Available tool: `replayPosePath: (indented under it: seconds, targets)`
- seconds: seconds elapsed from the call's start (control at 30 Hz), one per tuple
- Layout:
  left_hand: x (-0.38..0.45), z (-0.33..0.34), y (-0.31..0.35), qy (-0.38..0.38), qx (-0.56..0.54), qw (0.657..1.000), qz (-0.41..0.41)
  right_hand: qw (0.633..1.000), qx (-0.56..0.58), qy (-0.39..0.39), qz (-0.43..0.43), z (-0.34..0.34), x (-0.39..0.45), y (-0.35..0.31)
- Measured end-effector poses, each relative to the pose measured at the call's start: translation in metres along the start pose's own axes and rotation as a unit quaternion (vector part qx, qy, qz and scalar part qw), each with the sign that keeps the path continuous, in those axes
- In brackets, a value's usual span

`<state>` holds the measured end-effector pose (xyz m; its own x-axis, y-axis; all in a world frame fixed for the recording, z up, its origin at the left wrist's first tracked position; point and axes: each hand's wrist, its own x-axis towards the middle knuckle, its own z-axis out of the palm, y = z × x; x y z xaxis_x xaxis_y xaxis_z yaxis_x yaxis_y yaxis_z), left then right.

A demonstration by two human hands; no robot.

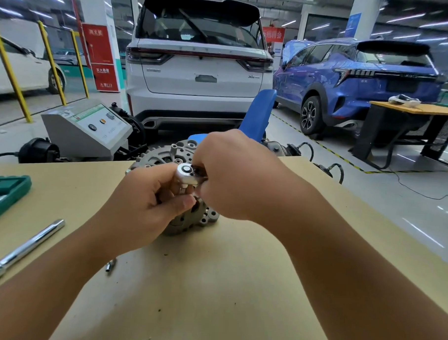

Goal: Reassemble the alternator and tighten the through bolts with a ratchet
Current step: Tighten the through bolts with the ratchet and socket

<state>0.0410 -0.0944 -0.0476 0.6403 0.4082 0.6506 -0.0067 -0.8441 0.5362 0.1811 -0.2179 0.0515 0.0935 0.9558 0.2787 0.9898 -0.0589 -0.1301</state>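
On the tan worktop (pixel 212 285), a green socket case (pixel 3 196) lies at the far left, a chrome extension bar (pixel 27 248) nearer. The left hand (pixel 149 202) pinches the socket under the ratchet head (pixel 188 174). The alternator (pixel 181 188) sits at the worktop's middle, directly beneath both hands. The right hand (pixel 233 175) clenches the ratchet's hidden handle. Behind, a white car (pixel 199 73) reads "X6".

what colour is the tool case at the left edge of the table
Dark green, seen in the head view: the tool case lies open at the table's left edge.
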Motion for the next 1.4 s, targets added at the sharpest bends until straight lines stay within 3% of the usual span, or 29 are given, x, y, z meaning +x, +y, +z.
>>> replayPosePath:
  seconds: [0.13, 0.3, 0.53, 0.77, 0.97, 1.13, 1.27, 1.4]
  targets:
    - [0.004, 0.003, 0.004, 0.034, 0.031, 0.999, 0.018, 0.997, 0.062, -0.046, -0.024, -0.002, -0.001, -0.004]
    - [0.004, -0.004, 0.001, -0.057, 0.013, 0.998, 0.033, 0.999, 0.014, -0.031, -0.022, -0.002, -0.001, -0.004]
    - [0.001, 0.005, 0.008, 0.043, 0.041, 0.998, 0.02, 0.999, 0.008, -0.043, -0.004, 0.0, -0.004, -0.005]
    - [0.001, -0.003, 0.001, -0.009, 0.025, 1.0, 0.016, 0.999, -0.029, -0.001, 0.014, 0.001, -0.001, 0.002]
    - [0.0, 0.002, 0.005, 0.017, -0.043, 0.999, -0.012, 0.997, 0.021, -0.07, -0.004, -0.009, -0.005, 0.001]
    - [-0.001, -0.002, 0.004, -0.023, -0.02, 1.0, 0.001, 0.999, -0.027, -0.024, 0.007, -0.004, -0.003, 0.003]
    - [-0.002, 0.0, 0.005, 0.007, -0.01, 1.0, -0.018, 0.999, -0.017, -0.041, -0.004, -0.005, -0.003, -0.001]
    - [-0.001, -0.001, 0.007, 0.002, -0.013, 1.0, -0.026, 0.999, -0.028, 0.008, 0.014, -0.003, -0.001, 0.004]
